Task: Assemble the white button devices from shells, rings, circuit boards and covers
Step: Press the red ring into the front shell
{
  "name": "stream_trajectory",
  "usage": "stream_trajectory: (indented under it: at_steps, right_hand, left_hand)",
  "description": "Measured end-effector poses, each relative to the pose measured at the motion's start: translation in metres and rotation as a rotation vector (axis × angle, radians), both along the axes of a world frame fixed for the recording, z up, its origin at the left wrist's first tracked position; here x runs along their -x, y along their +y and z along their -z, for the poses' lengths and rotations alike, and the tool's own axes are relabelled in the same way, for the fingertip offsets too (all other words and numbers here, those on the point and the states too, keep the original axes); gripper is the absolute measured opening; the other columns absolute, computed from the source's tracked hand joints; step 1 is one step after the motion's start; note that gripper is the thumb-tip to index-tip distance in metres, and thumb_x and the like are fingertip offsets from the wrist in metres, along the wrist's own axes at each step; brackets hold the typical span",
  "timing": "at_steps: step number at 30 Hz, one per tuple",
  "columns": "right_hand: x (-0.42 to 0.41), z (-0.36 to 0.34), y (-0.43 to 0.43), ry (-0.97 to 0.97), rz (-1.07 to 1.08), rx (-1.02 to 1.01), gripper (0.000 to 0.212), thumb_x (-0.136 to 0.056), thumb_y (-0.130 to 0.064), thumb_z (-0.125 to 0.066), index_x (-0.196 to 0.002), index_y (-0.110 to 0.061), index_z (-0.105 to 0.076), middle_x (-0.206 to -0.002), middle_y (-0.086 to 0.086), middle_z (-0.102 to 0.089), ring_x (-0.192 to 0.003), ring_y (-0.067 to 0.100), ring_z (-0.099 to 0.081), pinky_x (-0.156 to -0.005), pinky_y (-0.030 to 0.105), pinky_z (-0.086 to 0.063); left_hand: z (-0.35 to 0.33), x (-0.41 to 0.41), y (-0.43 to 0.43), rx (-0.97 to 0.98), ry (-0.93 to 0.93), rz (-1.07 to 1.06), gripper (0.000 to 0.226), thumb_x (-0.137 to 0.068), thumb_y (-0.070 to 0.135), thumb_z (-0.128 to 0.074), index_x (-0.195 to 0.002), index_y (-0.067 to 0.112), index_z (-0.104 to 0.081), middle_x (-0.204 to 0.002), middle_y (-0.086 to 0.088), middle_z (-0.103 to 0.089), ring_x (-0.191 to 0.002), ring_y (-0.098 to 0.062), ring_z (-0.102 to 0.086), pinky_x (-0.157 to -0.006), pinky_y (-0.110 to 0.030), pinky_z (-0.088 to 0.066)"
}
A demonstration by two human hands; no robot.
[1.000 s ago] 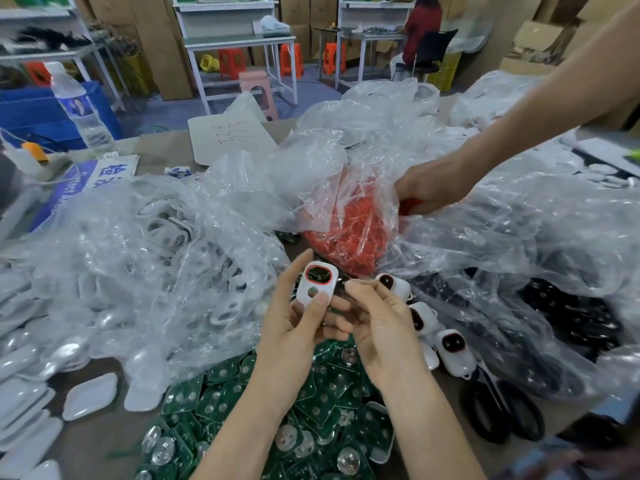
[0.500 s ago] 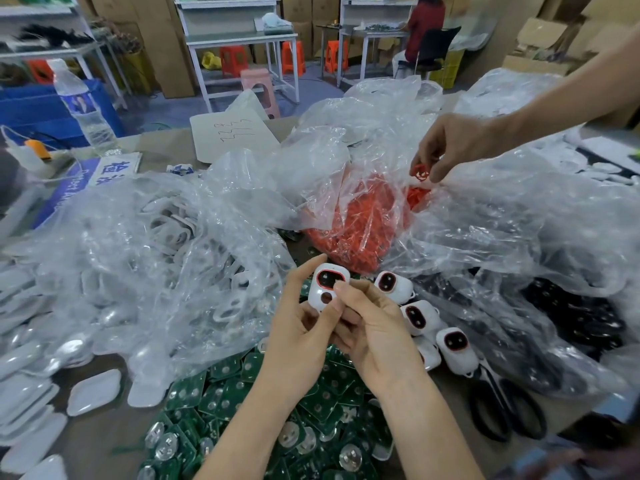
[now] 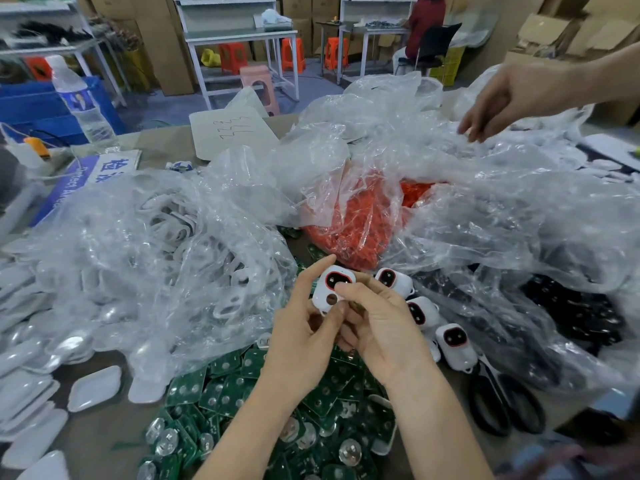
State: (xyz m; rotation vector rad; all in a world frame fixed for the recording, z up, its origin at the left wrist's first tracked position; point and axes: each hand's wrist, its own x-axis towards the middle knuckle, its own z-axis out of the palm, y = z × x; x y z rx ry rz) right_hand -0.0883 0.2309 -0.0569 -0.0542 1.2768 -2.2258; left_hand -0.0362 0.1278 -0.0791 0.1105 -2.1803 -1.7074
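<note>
The white shell point(image 3: 333, 289) stands upright between both grips, left hand point(image 3: 301, 341) pinching its lower edge, right hand point(image 3: 381, 327) apparently pinching its side, circuit boards point(image 3: 221, 393) beneath.

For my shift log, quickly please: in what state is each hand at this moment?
Left hand: closed, holding the white shell.
Right hand: closed, fingertips pinching the same white shell.
</note>
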Motion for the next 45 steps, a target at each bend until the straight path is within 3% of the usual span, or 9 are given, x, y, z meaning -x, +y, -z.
stream_trajectory:
  at_steps: [7, 15, 18, 22, 25, 30, 35, 39, 45]
  right_hand:
    - [0.005, 0.001, 0.005, 0.044, 0.043, -0.023, 0.023, -0.082, 0.001, -0.066, -0.100, -0.013, -0.066, -0.083, 0.018, -0.060, -0.048, 0.021, -0.053, -0.038, 0.024, -0.035]
    - [0.006, -0.003, 0.005, 0.045, 0.030, -0.062, 0.018, -0.082, 0.002, -0.065, -0.078, -0.014, -0.069, -0.074, 0.013, -0.069, -0.057, 0.021, -0.060, -0.045, 0.026, -0.043]
    - [0.007, 0.000, 0.004, 0.053, 0.058, -0.037, 0.016, -0.076, 0.000, -0.069, -0.074, -0.015, -0.073, -0.083, 0.012, -0.072, -0.073, 0.022, -0.069, -0.060, 0.027, -0.055]
    - [0.005, 0.000, 0.004, 0.111, 0.083, -0.022, 0.015, -0.060, -0.012, -0.074, -0.075, -0.015, -0.075, -0.087, 0.010, -0.073, -0.080, 0.019, -0.068, -0.071, 0.026, -0.056]
    - [0.005, 0.001, 0.004, 0.127, 0.094, -0.036, 0.015, -0.072, 0.001, -0.072, -0.079, -0.013, -0.074, -0.087, 0.010, -0.072, -0.083, 0.020, -0.068, -0.074, 0.028, -0.057]
    - [0.004, 0.001, 0.005, 0.233, 0.130, -0.179, 0.024, -0.081, 0.003, -0.068, -0.084, -0.020, -0.074, -0.089, 0.008, -0.073, -0.089, 0.021, -0.066, -0.090, 0.041, -0.052]
    - [0.002, 0.003, 0.006, 0.366, 0.095, -0.281, 0.024, -0.080, -0.002, -0.072, -0.093, -0.021, -0.069, -0.087, 0.000, -0.074, -0.083, 0.009, -0.068, -0.076, 0.022, -0.053]
    - [0.004, 0.002, 0.008, 0.428, 0.070, -0.284, 0.020, -0.079, 0.000, -0.073, -0.086, -0.019, -0.069, -0.079, -0.006, -0.073, -0.075, 0.003, -0.067, -0.068, 0.012, -0.049]
    - [0.009, 0.007, 0.013, 0.272, -0.003, -0.192, 0.022, -0.068, -0.014, -0.078, -0.089, -0.012, -0.072, -0.085, 0.005, -0.072, -0.083, 0.017, -0.066, -0.083, 0.034, -0.053]
  left_hand:
    - [0.002, 0.000, -0.001, -0.015, -0.005, 0.036, 0.053, -0.098, 0.007, -0.054, -0.131, 0.048, -0.045, -0.075, -0.001, -0.070, -0.059, -0.021, -0.067, -0.059, -0.036, -0.058]
    - [-0.004, -0.004, -0.001, 0.124, -0.018, -0.044, 0.050, -0.098, 0.014, -0.055, -0.125, 0.055, -0.049, -0.085, 0.006, -0.072, -0.070, -0.024, -0.068, -0.069, -0.051, -0.056]
    - [-0.006, -0.004, 0.002, 0.130, 0.004, -0.076, 0.047, -0.096, 0.013, -0.058, -0.119, 0.052, -0.051, -0.097, 0.020, -0.069, -0.082, -0.013, -0.068, -0.074, -0.040, -0.057]
    - [-0.008, -0.003, 0.001, 0.128, 0.034, -0.149, 0.047, -0.092, 0.012, -0.063, -0.107, 0.056, -0.054, -0.094, 0.024, -0.068, -0.089, 0.002, -0.064, -0.071, -0.010, -0.048]
    - [-0.009, -0.004, 0.003, 0.128, 0.039, -0.192, 0.041, -0.091, 0.012, -0.064, -0.107, 0.049, -0.058, -0.096, 0.028, -0.066, -0.095, 0.006, -0.062, -0.073, -0.002, -0.042]
    - [-0.007, -0.003, 0.001, 0.055, 0.069, -0.239, 0.033, -0.092, 0.012, -0.063, -0.102, 0.044, -0.063, -0.103, 0.015, -0.063, -0.084, -0.006, -0.067, -0.072, -0.024, -0.057]
    - [-0.007, -0.001, -0.002, -0.148, -0.003, -0.234, 0.024, -0.093, 0.011, -0.063, -0.091, 0.034, -0.067, -0.090, 0.010, -0.071, -0.081, -0.015, -0.069, -0.072, -0.044, -0.061]
    - [-0.011, -0.001, -0.004, -0.315, -0.047, -0.205, 0.024, -0.091, 0.008, -0.064, -0.085, 0.030, -0.072, -0.086, 0.004, -0.073, -0.081, -0.020, -0.071, -0.067, -0.035, -0.061]
    - [-0.013, -0.002, -0.006, -0.493, -0.124, -0.073, 0.014, -0.092, 0.006, -0.062, -0.094, 0.015, -0.072, -0.088, -0.003, -0.075, -0.084, -0.019, -0.074, -0.068, -0.027, -0.059]
